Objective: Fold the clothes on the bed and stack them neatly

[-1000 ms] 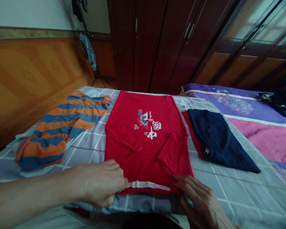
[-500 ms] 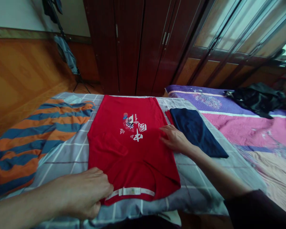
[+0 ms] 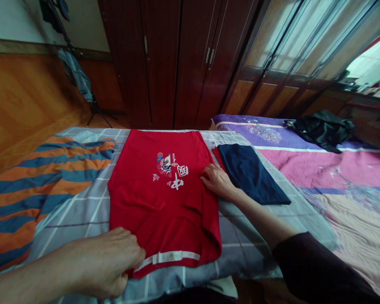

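A red T-shirt (image 3: 139, 169) lies on the bed with its collar toward me and a white and coloured print on its front. Its near left corner, beside the pale neckband, is gripped in my left hand (image 3: 114, 257), which is closed. My right hand (image 3: 218, 180) is on the shirt's right edge, its fingers curled down and pinching the cloth. From there to the near right corner, that side is drawn inward in loose folds. Just right of this hand lies a folded dark blue garment (image 3: 253, 175), with a bit of red cloth showing at its left.
On the left an orange and blue striped cloth (image 3: 63, 173) lies on the grey checked bedsheet (image 3: 82, 211). A second bed (image 3: 304, 164) to the right carries a black garment (image 3: 323, 128). Dark red wardrobes (image 3: 164, 63) and a coat stand (image 3: 95, 105) stand beyond.
My right hand's fingers have closed on the shirt's right edge, and that side has shifted inward and bunched. My left hand keeps its grip. The view has turned slightly right.
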The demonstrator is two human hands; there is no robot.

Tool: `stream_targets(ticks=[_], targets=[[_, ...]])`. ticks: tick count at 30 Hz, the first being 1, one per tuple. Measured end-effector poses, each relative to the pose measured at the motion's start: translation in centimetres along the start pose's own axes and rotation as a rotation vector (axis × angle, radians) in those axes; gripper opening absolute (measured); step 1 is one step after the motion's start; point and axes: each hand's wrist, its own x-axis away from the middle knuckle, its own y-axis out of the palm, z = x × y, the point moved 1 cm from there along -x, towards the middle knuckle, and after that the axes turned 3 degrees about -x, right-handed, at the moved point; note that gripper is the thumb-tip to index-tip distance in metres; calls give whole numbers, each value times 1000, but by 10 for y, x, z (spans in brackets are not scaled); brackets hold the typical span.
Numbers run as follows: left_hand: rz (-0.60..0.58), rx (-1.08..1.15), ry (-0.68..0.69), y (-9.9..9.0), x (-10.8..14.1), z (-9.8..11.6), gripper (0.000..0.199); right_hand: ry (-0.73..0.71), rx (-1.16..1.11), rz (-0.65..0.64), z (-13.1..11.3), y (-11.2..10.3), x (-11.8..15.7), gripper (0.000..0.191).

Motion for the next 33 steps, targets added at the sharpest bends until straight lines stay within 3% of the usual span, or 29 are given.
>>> stream_targets(ticks=[6,10,13,17,25,31,33], targets=[[24,20,15,7,-2,-5,29,-95,-43,25,-36,-33,29,15],[45,31,17,11,-4,-7,29,-217,-104,-197,-64,-45,75,20],[37,26,12,11,-5,-7,29,-178,-49,-265,-65,-39,109,16],[3,13,0,6,-3,-4,31,-106,16,-244,-52,-31,135,18],[-9,19,-1,4,-3,-2,30,-176,99,-142,-52,-23,136,23],[22,26,4,4,-3,-3,31,-235,35,-233,-53,-35,113,2],[16,27,5,2,-3,-3,30,-194,26,-230,-59,-38,98,7]])
